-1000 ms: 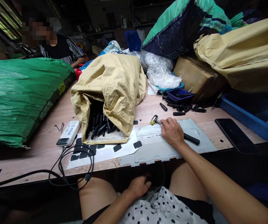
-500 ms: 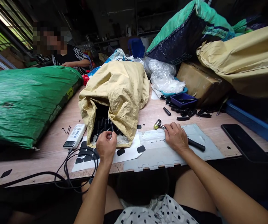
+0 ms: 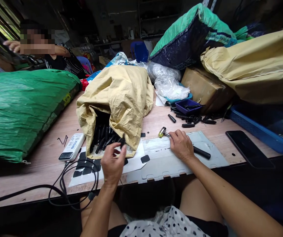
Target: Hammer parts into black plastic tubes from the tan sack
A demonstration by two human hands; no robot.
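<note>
My left hand (image 3: 113,163) pinches a small black cylindrical part (image 3: 122,141) just in front of the mouth of a tan sack (image 3: 125,95). Inside that mouth lie several black cylindrical parts (image 3: 103,136). My right hand (image 3: 180,144) is closed over a small hammer (image 3: 201,152), whose metal head with a yellowish face points to the left and whose black handle sticks out to the right. Beneath the hammer is a grey sheet (image 3: 163,166). A white sheet with black stickers (image 3: 83,166) lies partly under the sack.
A white power bank (image 3: 72,147) with a coiled black cable (image 3: 62,184) sits at the left, near a green sack (image 3: 25,112). To the right are loose black parts (image 3: 188,125), a purple tray (image 3: 188,107), a phone (image 3: 248,149) and a blue basket (image 3: 259,130). A co-worker (image 3: 62,62) sits beyond.
My left hand has drawn back slightly from the sack's mouth with a black part between its fingers. My right hand stays on the hammer. The co-worker has raised an arm.
</note>
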